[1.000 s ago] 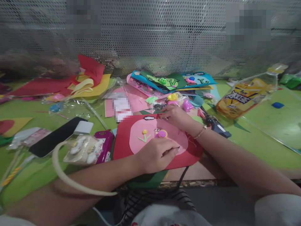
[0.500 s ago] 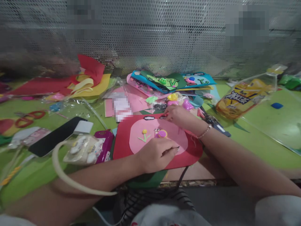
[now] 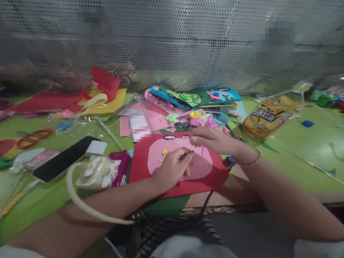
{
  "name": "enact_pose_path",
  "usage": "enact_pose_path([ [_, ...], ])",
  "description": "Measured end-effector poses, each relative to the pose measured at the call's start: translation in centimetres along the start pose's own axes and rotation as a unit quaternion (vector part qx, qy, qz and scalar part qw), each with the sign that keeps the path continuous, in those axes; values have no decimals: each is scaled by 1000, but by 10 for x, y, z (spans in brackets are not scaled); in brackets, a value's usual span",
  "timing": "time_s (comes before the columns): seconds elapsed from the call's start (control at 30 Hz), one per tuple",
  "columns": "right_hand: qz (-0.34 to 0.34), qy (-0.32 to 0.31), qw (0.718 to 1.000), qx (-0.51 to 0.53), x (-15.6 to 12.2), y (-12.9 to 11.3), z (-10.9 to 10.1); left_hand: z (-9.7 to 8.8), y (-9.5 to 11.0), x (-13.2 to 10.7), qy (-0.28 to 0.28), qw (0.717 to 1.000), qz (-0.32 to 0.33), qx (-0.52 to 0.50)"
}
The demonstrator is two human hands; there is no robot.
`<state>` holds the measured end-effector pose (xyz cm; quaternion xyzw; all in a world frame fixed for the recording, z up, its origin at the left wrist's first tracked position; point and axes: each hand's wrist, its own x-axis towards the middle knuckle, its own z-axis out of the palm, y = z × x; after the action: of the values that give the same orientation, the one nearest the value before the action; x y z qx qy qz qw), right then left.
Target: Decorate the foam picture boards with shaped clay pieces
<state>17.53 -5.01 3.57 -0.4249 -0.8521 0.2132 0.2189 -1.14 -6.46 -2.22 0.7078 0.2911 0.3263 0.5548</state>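
Red card (image 3: 139,181) with a pink panel (image 3: 200,170): flat on the green desk (image 3: 298,154), right in front of the person, near edge lying over a dark green sheet (image 3: 168,206).

Head view: left hand (image 3: 170,168) over the middle of the panel, fingers curled in, thumb up close to the index finger. Can't tell if anything is pinched there. Right hand (image 3: 208,139) over the card's upper right, fingers together and half bent, palm down; can't tell if it has hold of anything.

On the card: yellow flower (image 3: 164,152) just left of the left hand, partly covered by it. Two black-outlined white shapes along the top edge, the right one beside the right fingertips.

Behind the card: bagged lumps in green, black, yellow and pink, then a stack of decorated cards (image 3: 185,98). Left: purple case (image 3: 119,157), black phone (image 3: 66,159), red-handled scissors (image 3: 34,138). Right: yellow snack bag (image 3: 264,116), tilted.
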Motion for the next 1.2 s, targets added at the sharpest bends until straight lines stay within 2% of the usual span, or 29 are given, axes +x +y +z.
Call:
enact_pose_path([
  [0.17,-65,-61,996,-16,-8,-7,16,0,1,0,0,1000,-17,-7],
  [0.3,-77,-50,996,6,-7,-2,24,0,0,0,5,1000,-30,-4],
  [0.53,-40,-52,995,70,-7,1,26,0,3,0,10,998,-56,6],
  [0.87,-2,-141,987,73,-10,-7,10,1,4,-2,-17,996,-81,-15],
  [1.07,17,-122,991,58,-13,-6,5,2,7,1,-26,992,-107,-59],
  [1.2,-28,-81,994,68,-13,-4,3,2,7,1,-44,987,-124,-91],
])
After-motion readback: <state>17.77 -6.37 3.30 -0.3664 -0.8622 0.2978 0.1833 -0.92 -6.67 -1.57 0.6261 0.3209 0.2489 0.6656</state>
